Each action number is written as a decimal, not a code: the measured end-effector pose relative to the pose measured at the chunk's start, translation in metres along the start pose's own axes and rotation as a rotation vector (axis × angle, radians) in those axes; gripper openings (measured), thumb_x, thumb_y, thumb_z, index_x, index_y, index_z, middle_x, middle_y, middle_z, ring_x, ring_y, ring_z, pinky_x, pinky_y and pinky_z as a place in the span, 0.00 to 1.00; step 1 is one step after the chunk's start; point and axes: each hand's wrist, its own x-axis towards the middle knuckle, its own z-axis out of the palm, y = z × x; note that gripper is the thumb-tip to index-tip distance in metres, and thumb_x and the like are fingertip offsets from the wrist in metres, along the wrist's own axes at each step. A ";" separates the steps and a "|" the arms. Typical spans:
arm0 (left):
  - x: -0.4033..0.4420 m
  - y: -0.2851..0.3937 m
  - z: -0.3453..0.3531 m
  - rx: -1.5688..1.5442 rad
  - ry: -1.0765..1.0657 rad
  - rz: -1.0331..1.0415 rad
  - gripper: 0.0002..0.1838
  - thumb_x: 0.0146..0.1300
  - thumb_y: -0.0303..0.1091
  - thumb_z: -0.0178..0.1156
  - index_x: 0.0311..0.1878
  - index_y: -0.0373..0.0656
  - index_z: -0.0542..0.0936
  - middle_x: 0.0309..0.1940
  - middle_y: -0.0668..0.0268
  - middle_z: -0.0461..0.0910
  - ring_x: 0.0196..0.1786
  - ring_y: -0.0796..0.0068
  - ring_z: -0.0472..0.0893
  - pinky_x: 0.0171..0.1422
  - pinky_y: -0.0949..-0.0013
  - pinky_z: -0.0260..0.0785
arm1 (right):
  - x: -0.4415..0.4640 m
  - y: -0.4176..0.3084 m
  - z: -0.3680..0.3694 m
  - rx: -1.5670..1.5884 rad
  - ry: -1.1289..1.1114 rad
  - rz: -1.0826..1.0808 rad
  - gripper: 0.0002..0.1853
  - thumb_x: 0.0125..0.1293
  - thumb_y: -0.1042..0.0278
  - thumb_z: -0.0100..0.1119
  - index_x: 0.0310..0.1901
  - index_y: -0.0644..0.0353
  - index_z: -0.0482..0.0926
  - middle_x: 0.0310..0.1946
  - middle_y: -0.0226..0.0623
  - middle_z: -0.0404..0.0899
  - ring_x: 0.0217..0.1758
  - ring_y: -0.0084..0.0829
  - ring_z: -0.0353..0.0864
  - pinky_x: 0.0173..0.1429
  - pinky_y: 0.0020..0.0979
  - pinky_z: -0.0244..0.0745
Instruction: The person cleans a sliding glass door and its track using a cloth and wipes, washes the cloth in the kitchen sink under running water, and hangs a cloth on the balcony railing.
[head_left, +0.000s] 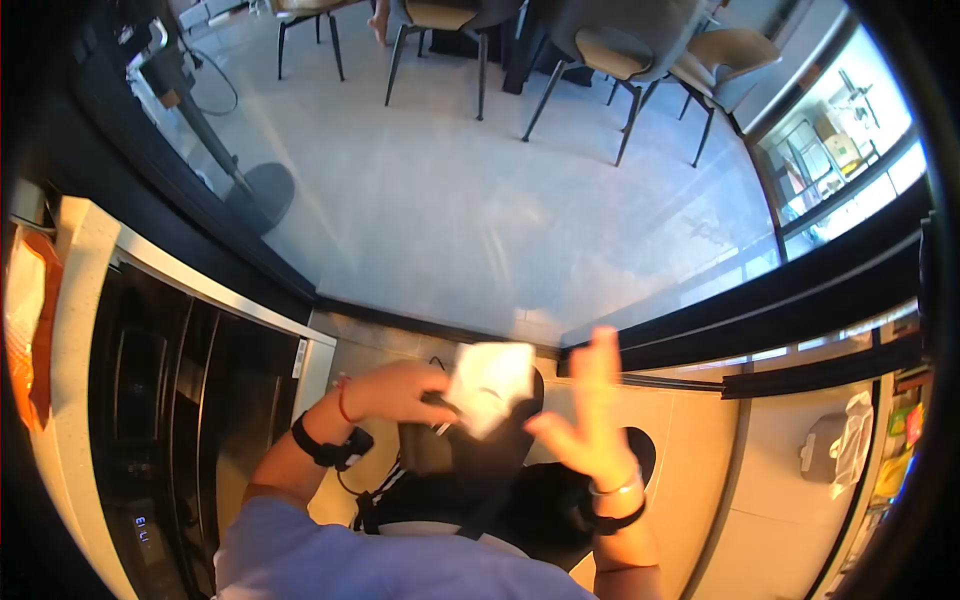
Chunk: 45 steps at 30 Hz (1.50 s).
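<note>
My left hand has its fingers closed at the left edge of a white box-like thing, held up over my lap. Motion and glare smear this white thing, so its exact kind does not show. A small dark piece, blurred too, shows by the left fingertips. To the right, apart from the white thing, my right hand is raised with its fingers stretched upward and its thumb out to the side. Nothing shows in the right hand. Both wrists carry dark straps, and a small black device sits on the left one.
Left of me stands a dark built-in appliance under a pale counter bearing an orange packet. A dark door frame crosses ahead. Beyond it are several chairs. A grey bin hangs at right.
</note>
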 end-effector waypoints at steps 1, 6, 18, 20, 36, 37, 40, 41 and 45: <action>0.007 0.034 -0.005 0.037 -0.063 0.100 0.19 0.52 0.48 0.62 0.35 0.40 0.78 0.27 0.56 0.76 0.27 0.60 0.73 0.33 0.65 0.66 | -0.001 -0.002 0.011 0.136 -0.206 -0.017 0.44 0.51 0.61 0.67 0.67 0.59 0.53 0.68 0.51 0.48 0.72 0.54 0.45 0.70 0.45 0.43; 0.010 0.113 -0.044 0.331 0.161 0.343 0.20 0.53 0.40 0.64 0.50 0.46 0.76 0.34 0.62 0.78 0.35 0.63 0.76 0.39 0.65 0.67 | -0.010 0.017 -0.017 0.590 -0.109 0.343 0.17 0.65 0.64 0.49 0.53 0.64 0.72 0.41 0.36 0.78 0.44 0.28 0.77 0.51 0.30 0.71; 0.092 0.038 -0.098 1.297 1.504 0.524 0.35 0.67 0.56 0.37 0.66 0.37 0.58 0.66 0.50 0.55 0.70 0.44 0.50 0.71 0.48 0.37 | -0.141 0.131 0.003 -0.152 0.574 0.335 0.10 0.51 0.79 0.53 0.38 0.66 0.73 0.34 0.48 0.75 0.38 0.48 0.73 0.45 0.41 0.69; 0.130 -0.016 -0.050 1.593 1.346 0.620 0.32 0.65 0.54 0.42 0.67 0.46 0.59 0.68 0.54 0.54 0.70 0.51 0.52 0.70 0.49 0.42 | -0.148 0.137 0.018 0.044 0.536 0.510 0.11 0.49 0.77 0.54 0.37 0.66 0.73 0.31 0.45 0.75 0.36 0.45 0.74 0.44 0.36 0.69; 0.118 0.140 -0.118 1.350 1.705 0.512 0.31 0.65 0.46 0.40 0.66 0.37 0.53 0.66 0.53 0.53 0.70 0.55 0.46 0.70 0.45 0.24 | -0.146 0.149 0.023 0.548 0.466 0.953 0.09 0.58 0.69 0.58 0.32 0.69 0.77 0.26 0.31 0.78 0.29 0.20 0.74 0.35 0.24 0.70; 0.138 0.148 -0.108 1.429 1.662 0.540 0.29 0.65 0.45 0.41 0.65 0.39 0.55 0.64 0.55 0.56 0.69 0.58 0.49 0.71 0.47 0.25 | -0.143 0.149 0.023 0.547 0.483 0.959 0.09 0.58 0.69 0.58 0.32 0.69 0.77 0.26 0.31 0.78 0.29 0.20 0.74 0.35 0.24 0.70; 0.208 0.138 -0.031 1.581 1.436 0.630 0.24 0.65 0.42 0.43 0.62 0.45 0.63 0.61 0.64 0.62 0.65 0.68 0.57 0.72 0.53 0.28 | -0.146 0.153 0.024 0.523 0.388 0.996 0.09 0.58 0.69 0.58 0.27 0.68 0.77 0.20 0.25 0.74 0.24 0.16 0.69 0.29 0.23 0.66; 0.229 0.124 0.000 1.619 1.295 0.693 0.22 0.64 0.42 0.43 0.61 0.47 0.65 0.60 0.67 0.65 0.64 0.71 0.59 0.72 0.55 0.29 | -0.146 0.152 0.025 0.520 0.398 1.009 0.09 0.58 0.69 0.58 0.27 0.68 0.77 0.20 0.25 0.74 0.24 0.16 0.69 0.29 0.23 0.66; 0.253 0.033 0.074 1.615 0.735 0.917 0.18 0.63 0.38 0.45 0.56 0.53 0.74 0.54 0.77 0.73 0.58 0.84 0.69 0.72 0.62 0.37 | -0.144 0.155 0.026 0.543 0.392 1.016 0.10 0.58 0.68 0.59 0.27 0.68 0.77 0.19 0.26 0.73 0.23 0.15 0.68 0.27 0.23 0.64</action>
